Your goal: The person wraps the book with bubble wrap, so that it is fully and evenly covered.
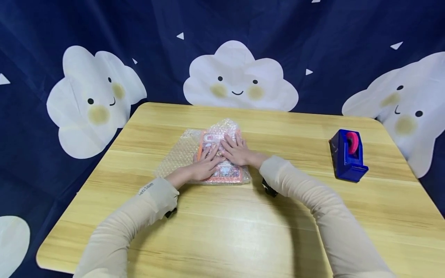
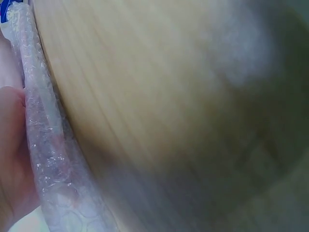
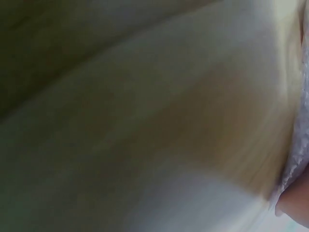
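On the table lies a flat orange-red printed item (image 1: 227, 173), rectangular like a book or box, with bubble wrap (image 1: 177, 152) around it. A loose flap of the wrap spreads out to the left, and another part sticks up past the far edge. My left hand (image 1: 204, 168) rests on the wrapped item with fingers spread. Beside it my right hand (image 1: 238, 151) presses flat on the upper right part, fingers straight. In the left wrist view the bubble wrap (image 2: 46, 121) runs along the item's near edge beside the hand. The right wrist view shows only a fingertip at the wrap.
A blue tape dispenser (image 1: 347, 156) with a pink roll stands on the right side of the wooden table (image 1: 236, 227). Behind the table hangs a dark blue cloth (image 1: 163, 69) printed with smiling white clouds.
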The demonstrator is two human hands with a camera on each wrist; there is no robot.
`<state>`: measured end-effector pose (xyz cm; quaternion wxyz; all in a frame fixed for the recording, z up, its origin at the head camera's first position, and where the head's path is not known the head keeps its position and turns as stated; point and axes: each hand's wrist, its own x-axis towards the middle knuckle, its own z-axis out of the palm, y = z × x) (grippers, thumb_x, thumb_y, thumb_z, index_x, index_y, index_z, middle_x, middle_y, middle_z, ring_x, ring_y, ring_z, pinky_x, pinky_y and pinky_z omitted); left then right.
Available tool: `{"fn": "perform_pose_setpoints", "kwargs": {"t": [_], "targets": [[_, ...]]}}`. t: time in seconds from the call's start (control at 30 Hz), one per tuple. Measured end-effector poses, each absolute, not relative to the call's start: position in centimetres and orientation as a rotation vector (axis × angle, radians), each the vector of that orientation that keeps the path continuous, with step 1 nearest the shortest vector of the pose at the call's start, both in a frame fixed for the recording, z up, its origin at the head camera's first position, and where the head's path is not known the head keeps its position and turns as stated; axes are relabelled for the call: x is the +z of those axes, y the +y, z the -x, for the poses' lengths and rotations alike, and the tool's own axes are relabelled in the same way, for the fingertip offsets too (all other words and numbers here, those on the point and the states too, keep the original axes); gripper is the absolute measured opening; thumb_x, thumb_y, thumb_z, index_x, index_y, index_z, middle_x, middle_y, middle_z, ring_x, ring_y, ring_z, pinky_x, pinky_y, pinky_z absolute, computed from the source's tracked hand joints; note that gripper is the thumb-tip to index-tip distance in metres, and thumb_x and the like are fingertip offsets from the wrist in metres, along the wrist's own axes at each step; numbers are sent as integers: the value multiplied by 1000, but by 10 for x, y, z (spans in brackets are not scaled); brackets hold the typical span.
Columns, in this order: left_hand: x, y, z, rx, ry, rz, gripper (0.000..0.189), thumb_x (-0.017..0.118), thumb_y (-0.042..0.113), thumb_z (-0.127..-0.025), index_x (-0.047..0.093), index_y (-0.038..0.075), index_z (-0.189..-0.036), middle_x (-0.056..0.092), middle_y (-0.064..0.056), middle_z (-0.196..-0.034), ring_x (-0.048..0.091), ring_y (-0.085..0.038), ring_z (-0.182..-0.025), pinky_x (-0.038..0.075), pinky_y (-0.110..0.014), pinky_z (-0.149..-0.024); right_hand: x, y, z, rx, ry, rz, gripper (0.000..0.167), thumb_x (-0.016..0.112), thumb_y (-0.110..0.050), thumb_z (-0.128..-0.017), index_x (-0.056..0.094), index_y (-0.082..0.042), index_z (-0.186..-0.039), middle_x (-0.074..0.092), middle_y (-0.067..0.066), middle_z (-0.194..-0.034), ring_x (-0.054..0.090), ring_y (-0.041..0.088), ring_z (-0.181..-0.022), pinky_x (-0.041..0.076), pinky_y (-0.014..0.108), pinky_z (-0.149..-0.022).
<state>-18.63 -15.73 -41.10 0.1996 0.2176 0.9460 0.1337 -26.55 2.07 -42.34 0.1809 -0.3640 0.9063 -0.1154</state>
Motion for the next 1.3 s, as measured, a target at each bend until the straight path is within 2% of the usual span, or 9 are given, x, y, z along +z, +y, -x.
{"fn": "perform_pose_setpoints", "kwargs": {"t": [0.13, 0.27, 0.47, 0.63, 0.87, 1.03, 1.13, 1.3], "targets": [[-411, -158, 186, 371, 2641, -583, 47, 27, 31, -100, 19, 26, -146, -14, 1, -152, -20, -33, -135, -5, -71, -97, -421, 14, 263, -369, 2554, 977, 60, 10, -51, -96, -3, -21, -147, -23, 1, -149, -30, 36, -129, -18, 58, -101], [-411, -156, 186, 393, 2630, -565, 51, 28, 31, -100, 11, 26, -147, -5, -3, -153, -20, -33, -135, -7, -71, -96, -419, 14, 263, -396, 2537, 954, 61, 11, -52, -96, -1, -21, -147, -23, 2, -149, -31, 36, -129, -21, 58, -99], [-414, -152, 187, 370, 2612, -580, 56, 26, 33, -100, -2, 28, -147, -12, 3, -153, -22, -32, -135, -6, -71, -96, -420, 20, 264, -450, 2544, 949, 55, 11, -45, -98, 7, -21, -147, -16, 1, -151, -26, 34, -132, -18, 58, -101], [-414, -151, 189, 338, 2634, -604, 52, 27, 34, -100, 7, 32, -147, -10, 5, -153, -19, -33, -136, -2, -72, -97, -417, 23, 262, -423, 2632, 997, 49, 19, -36, -100, 17, -20, -147, -4, 4, -153, -16, 36, -136, -10, 62, -103], [-413, -156, 187, 365, 2642, -603, 49, 28, 34, -100, 15, 29, -147, -4, 2, -154, -17, -34, -136, -2, -72, -97, -420, 18, 259, -316, 2655, 1083, 50, 22, -29, -100, 13, -16, -147, -5, 8, -152, -13, 35, -137, -6, 58, -106], [-415, -156, 185, 451, 2658, -596, 49, 33, 30, -99, 18, 25, -146, -1, -2, -153, -14, -36, -137, -3, -73, -96, -423, 18, 262, -367, 2642, 1095, 50, 24, -27, -99, 17, -14, -147, 1, 9, -153, -9, 36, -137, -6, 58, -106], [-416, -156, 185, 520, 2681, -582, 53, 37, 29, -98, 13, 22, -145, -5, -8, -152, -11, -36, -137, -3, -72, -97, -423, 20, 263, -387, 2636, 1086, 50, 25, -27, -99, 17, -14, -147, 3, 7, -153, -10, 35, -138, -8, 57, -106], [-416, -156, 186, 517, 2689, -558, 69, 36, 33, -98, -10, 19, -147, -26, -11, -149, -14, -35, -137, -6, -70, -98, -421, 24, 263, -367, 2576, 1130, 51, 24, -32, -100, 13, -18, -147, 0, 2, -153, -14, 35, -137, -12, 57, -105]]}}
